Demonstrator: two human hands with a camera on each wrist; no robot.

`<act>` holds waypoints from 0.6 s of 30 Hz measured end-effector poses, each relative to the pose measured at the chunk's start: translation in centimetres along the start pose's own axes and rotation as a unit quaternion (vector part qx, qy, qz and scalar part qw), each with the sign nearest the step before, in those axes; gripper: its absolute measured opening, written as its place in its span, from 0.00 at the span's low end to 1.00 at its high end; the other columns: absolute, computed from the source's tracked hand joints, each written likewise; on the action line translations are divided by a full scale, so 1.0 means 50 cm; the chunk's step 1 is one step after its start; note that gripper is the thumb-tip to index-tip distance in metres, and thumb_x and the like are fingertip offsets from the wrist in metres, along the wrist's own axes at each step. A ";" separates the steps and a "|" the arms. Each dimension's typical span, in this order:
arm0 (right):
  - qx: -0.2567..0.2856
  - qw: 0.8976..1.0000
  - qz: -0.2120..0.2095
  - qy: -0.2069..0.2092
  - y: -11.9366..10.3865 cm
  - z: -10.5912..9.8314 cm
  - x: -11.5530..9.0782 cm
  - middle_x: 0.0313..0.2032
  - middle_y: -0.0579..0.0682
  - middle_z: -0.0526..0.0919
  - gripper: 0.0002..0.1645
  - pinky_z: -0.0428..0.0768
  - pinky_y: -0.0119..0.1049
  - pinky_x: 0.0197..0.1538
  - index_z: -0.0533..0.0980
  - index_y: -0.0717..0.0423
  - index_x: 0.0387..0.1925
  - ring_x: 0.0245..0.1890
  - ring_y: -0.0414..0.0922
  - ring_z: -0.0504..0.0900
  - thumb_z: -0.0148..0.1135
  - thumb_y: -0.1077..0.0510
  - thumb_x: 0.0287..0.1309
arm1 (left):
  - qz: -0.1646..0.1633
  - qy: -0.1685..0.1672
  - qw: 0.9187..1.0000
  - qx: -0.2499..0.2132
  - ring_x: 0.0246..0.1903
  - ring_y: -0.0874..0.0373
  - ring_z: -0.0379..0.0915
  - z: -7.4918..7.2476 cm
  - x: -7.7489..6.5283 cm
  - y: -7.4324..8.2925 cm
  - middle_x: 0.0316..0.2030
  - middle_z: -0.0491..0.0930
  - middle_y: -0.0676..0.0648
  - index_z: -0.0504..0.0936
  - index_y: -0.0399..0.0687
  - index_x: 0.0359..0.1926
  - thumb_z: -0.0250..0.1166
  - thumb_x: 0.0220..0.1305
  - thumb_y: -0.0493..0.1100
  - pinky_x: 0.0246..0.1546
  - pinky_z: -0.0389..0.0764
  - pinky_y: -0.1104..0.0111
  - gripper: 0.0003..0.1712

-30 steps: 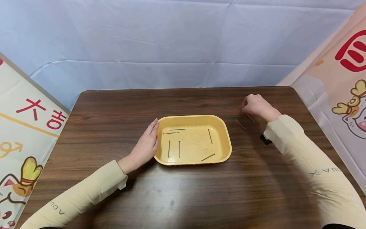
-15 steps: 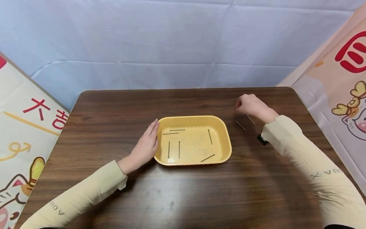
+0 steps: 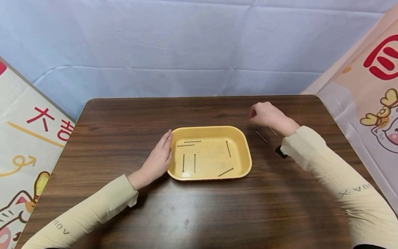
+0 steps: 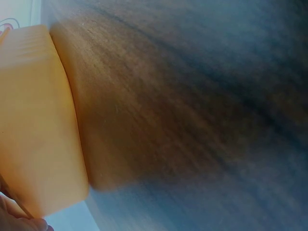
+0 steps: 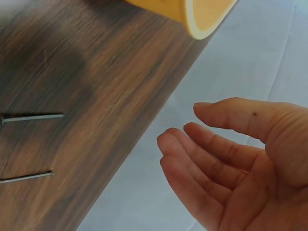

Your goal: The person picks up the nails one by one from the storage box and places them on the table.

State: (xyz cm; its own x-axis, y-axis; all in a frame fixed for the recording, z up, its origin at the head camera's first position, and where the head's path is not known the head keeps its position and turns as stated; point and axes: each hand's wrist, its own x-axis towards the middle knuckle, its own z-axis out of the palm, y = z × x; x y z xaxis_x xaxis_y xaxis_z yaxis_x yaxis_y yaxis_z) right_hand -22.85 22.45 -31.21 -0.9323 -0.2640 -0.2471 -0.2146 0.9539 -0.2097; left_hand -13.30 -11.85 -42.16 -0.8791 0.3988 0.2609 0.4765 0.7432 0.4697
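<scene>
A shallow yellow plastic tray (image 3: 209,128) stands on the table with several nails (image 3: 195,163) lying flat inside it. My left hand (image 3: 157,159) rests along the tray's left side, its fingers straight against the wall and rim. Beyond the tray's right end, my right hand (image 3: 266,114) is above the table. In the right wrist view the right hand (image 5: 226,168) holds nothing: thumb and fingertips are apart, with the fingers loosely bent. Below it in the head view lie two loose nails, one nail (image 3: 261,137) fully visible and another nail (image 3: 272,131) partly hidden by the hand.
The dark wood-grain table (image 3: 199,214) extends around the tray. A pale cloth (image 3: 186,45) hangs behind its far edge. Printed panels stand at both sides, the left panel (image 3: 37,138) and the right panel (image 3: 351,90) close to the table's edges.
My right hand has drifted left, toward the tray, over the loose nails. The left hand, the tray and the nails stay where they were.
</scene>
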 end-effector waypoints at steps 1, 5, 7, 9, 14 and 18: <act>-0.002 1.000 -0.003 0.001 -0.004 0.000 0.000 0.32 0.56 0.80 0.09 0.75 0.44 0.34 0.77 0.62 0.33 0.31 0.50 0.75 0.57 0.61 0.49 | 0.000 0.000 1.000 0.000 0.64 0.46 0.51 0.000 0.000 0.000 0.64 0.55 0.33 0.56 0.24 0.63 0.46 0.63 0.31 0.64 0.57 0.58 0.28; -0.003 1.000 -0.016 0.002 -0.024 -0.002 -0.002 0.32 0.56 0.80 0.10 0.75 0.44 0.34 0.77 0.62 0.34 0.30 0.49 0.75 0.56 0.62 0.49 | -0.002 0.000 1.000 0.000 0.64 0.46 0.52 0.000 0.000 0.000 0.64 0.55 0.32 0.56 0.24 0.63 0.46 0.63 0.31 0.64 0.57 0.58 0.28; -0.004 1.000 -0.019 0.003 -0.034 -0.002 -0.003 0.31 0.55 0.80 0.10 0.74 0.43 0.33 0.77 0.62 0.33 0.29 0.48 0.75 0.55 0.62 0.49 | -0.002 -0.001 1.000 0.001 0.64 0.46 0.51 0.000 0.000 0.000 0.64 0.55 0.32 0.56 0.24 0.63 0.46 0.63 0.31 0.64 0.57 0.58 0.28; -0.006 1.000 -0.022 0.005 -0.041 -0.003 -0.004 0.31 0.55 0.79 0.10 0.74 0.42 0.32 0.77 0.62 0.33 0.28 0.48 0.74 0.54 0.63 0.48 | -0.003 -0.002 1.000 0.001 0.65 0.46 0.51 0.000 0.000 0.000 0.64 0.55 0.33 0.55 0.24 0.63 0.46 0.63 0.31 0.64 0.56 0.58 0.28; -0.009 1.000 -0.029 0.001 -0.057 -0.003 -0.003 0.30 0.54 0.79 0.10 0.73 0.41 0.32 0.76 0.63 0.34 0.26 0.47 0.73 0.54 0.63 0.49 | -0.004 -0.004 1.000 0.000 0.65 0.46 0.51 0.001 0.001 0.000 0.65 0.54 0.33 0.55 0.24 0.63 0.46 0.63 0.31 0.65 0.55 0.59 0.28; -0.010 0.999 -0.031 -0.005 -0.073 -0.005 -0.006 0.30 0.54 0.79 0.10 0.74 0.41 0.33 0.76 0.62 0.34 0.26 0.47 0.73 0.54 0.63 0.50 | -0.003 -0.002 1.000 0.001 0.65 0.46 0.51 0.000 0.001 0.000 0.64 0.55 0.33 0.56 0.24 0.63 0.46 0.63 0.31 0.64 0.55 0.59 0.28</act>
State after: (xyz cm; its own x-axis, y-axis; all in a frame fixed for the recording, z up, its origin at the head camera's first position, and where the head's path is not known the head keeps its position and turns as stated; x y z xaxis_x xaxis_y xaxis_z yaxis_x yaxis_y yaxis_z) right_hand -21.87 19.09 -30.16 -0.9142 -0.3244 -0.2428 -0.2783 0.9382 -0.2058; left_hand -13.31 -11.81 -42.16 -0.8818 0.3967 0.2553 0.4717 0.7462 0.4698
